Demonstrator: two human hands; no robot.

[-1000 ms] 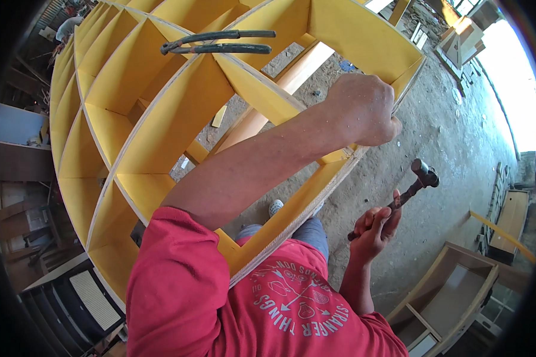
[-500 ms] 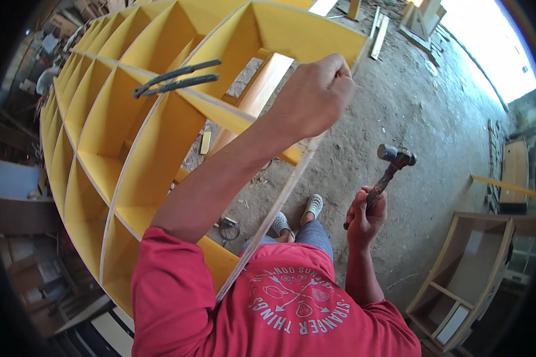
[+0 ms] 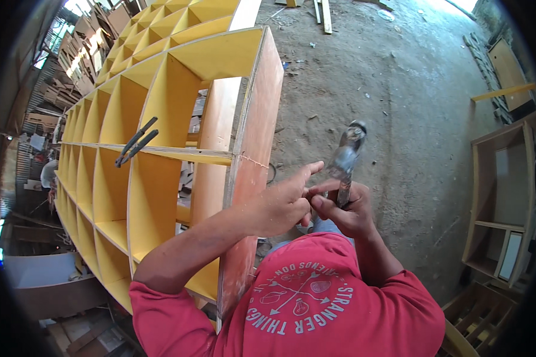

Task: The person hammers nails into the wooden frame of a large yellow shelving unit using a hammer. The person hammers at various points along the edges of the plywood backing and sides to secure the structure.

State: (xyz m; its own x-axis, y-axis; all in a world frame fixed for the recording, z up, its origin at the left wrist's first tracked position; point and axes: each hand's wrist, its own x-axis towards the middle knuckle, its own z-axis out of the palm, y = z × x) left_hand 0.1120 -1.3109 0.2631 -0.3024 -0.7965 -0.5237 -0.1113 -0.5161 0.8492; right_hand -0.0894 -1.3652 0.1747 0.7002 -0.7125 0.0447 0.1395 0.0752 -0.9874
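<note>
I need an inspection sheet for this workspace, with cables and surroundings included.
Surface: yellow wooden grid frame with reddish end board, beside dusty grey floor.
Work items: hammer, head blurred; pincer-like tool with dark handles, on the frame.
Clutter: wood strips on the floor.
Hands: right hand grips the hammer handle; left hand close by, index finger extended, contact unclear.
Cables: thin dark loop near the end board, possibly a cable.
Surroundings: open wooden cabinet at right; stacked boards upper left.
</note>
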